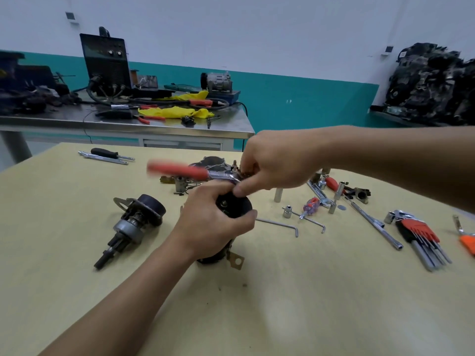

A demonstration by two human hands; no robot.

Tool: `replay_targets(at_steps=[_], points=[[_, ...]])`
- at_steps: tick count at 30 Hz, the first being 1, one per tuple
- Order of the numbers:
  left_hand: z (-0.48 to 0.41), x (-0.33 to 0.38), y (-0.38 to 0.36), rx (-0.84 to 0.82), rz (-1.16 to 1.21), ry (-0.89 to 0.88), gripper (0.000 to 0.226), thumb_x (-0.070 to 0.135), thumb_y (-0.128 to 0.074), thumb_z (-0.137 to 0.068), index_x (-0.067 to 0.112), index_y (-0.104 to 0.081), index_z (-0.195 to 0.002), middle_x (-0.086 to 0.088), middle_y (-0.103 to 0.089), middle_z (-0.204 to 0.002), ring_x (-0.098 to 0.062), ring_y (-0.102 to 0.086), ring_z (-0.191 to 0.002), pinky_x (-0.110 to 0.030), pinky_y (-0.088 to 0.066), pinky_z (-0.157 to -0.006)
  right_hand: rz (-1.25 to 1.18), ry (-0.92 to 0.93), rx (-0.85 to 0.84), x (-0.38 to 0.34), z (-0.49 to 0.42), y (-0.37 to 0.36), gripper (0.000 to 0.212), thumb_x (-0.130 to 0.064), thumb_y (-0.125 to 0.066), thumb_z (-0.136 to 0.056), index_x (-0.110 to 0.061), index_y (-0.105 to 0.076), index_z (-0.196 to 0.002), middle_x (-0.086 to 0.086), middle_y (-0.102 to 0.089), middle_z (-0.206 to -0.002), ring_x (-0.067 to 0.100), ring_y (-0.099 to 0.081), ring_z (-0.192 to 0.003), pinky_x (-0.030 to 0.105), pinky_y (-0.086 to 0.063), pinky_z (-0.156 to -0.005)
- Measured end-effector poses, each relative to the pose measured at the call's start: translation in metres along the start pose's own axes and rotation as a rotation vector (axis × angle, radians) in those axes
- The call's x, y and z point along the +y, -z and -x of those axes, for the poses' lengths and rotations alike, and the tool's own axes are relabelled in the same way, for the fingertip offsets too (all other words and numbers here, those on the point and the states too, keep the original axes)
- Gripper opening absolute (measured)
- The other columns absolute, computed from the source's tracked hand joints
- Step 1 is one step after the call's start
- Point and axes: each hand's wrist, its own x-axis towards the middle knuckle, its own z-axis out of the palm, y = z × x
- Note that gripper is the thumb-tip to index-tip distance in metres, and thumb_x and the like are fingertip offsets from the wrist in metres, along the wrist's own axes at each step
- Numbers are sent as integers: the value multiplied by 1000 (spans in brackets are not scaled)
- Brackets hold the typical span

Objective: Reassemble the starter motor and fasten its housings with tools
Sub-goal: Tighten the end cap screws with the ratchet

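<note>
My left hand [210,224] grips a black cylindrical starter motor body [232,204] that stands on the yellow table [282,304]; a brass tab [237,260] sticks out at its base. My right hand [277,165] holds the metal head of a red-handled wrench [180,170] above the top of the body; the handle points left and is blurred. The armature with its drive gear [131,227] lies to the left on the table. A dark end housing [213,161] sits behind the hands, partly hidden.
Sockets, a small red screwdriver [309,205], bent hex keys [282,224], an extension bar [372,222] and a red hex key set [419,235] lie to the right. A black-handled screwdriver [108,153] lies far left. A steel bench [128,124] with equipment stands behind.
</note>
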Motion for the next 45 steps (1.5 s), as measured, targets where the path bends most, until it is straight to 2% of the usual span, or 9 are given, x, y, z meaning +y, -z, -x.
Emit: replay_targets(at_steps=[4,10,12,18,25,30,37,42,45], points=[[1,-2,-1,14,17,0,25,36,-77,-68,33,-68,-90,11,-64,-86,-12,-64,-86,-29,-53,-75,-258,-300,-74,-2,-11,-2,56,-60,-55,-94,-15,-65,-63,-6,-54,-47,14,-46,-52,29,-36,-54],[-1,2,1,-54,27,16,15,29,-76,-71,27,-63,-78,1,-64,-73,-21,-65,-63,-44,-54,-60,310,63,-27,-6,6,9,29,-56,-65,-90,-29,-65,-78,-9,-60,-65,11,-56,-58,28,-41,-48],[-1,1,1,-52,13,20,16,31,-76,-70,29,-63,-80,3,-62,-76,-16,-64,-63,-38,-53,-60,381,76,-40,-9,5,11,30,-57,-64,-90,-29,-63,-77,-8,-60,-65,11,-56,-58,26,-40,-47],[2,0,-2,-2,34,20,29,32,-77,-68,29,-70,-96,9,-64,-88,-13,-63,-88,-28,-52,-75,-114,-269,-199,-8,-10,9,58,-62,-48,-97,-13,-64,-70,-2,-55,-58,17,-47,-59,30,-39,-59],[-1,1,2,-36,48,-11,18,27,-79,-70,35,-63,-73,8,-60,-75,-16,-62,-67,-38,-53,-60,301,129,-37,-2,8,4,25,-53,-58,-95,-31,-61,-85,-9,-58,-71,8,-53,-62,23,-34,-50],[1,0,-2,21,4,-18,27,37,-76,-67,33,-68,-92,12,-65,-88,-13,-64,-88,-25,-51,-75,-180,-245,-71,-1,-5,-1,61,-61,-44,-99,-16,-65,-64,-4,-56,-57,12,-49,-57,23,-38,-58],[-3,0,3,-66,23,-21,15,29,-77,-71,33,-63,-74,8,-61,-73,-16,-61,-67,-37,-51,-60,214,83,-46,-1,9,7,25,-51,-64,-93,-29,-64,-80,-8,-57,-67,10,-50,-58,22,-35,-49],[-1,-1,0,-11,33,-9,30,33,-77,-68,24,-73,-96,6,-65,-86,-17,-65,-85,-34,-54,-75,-58,-182,-58,-2,-6,2,57,-63,-50,-95,-18,-65,-63,-5,-56,-57,14,-50,-58,27,-39,-57],[-1,0,1,-8,-4,-21,32,37,-75,-67,22,-71,-95,4,-65,-88,-18,-63,-87,-39,-53,-77,-219,-278,-113,2,-7,0,52,-60,-58,-92,-16,-68,-65,-1,-58,-62,17,-50,-66,31,-38,-61]])
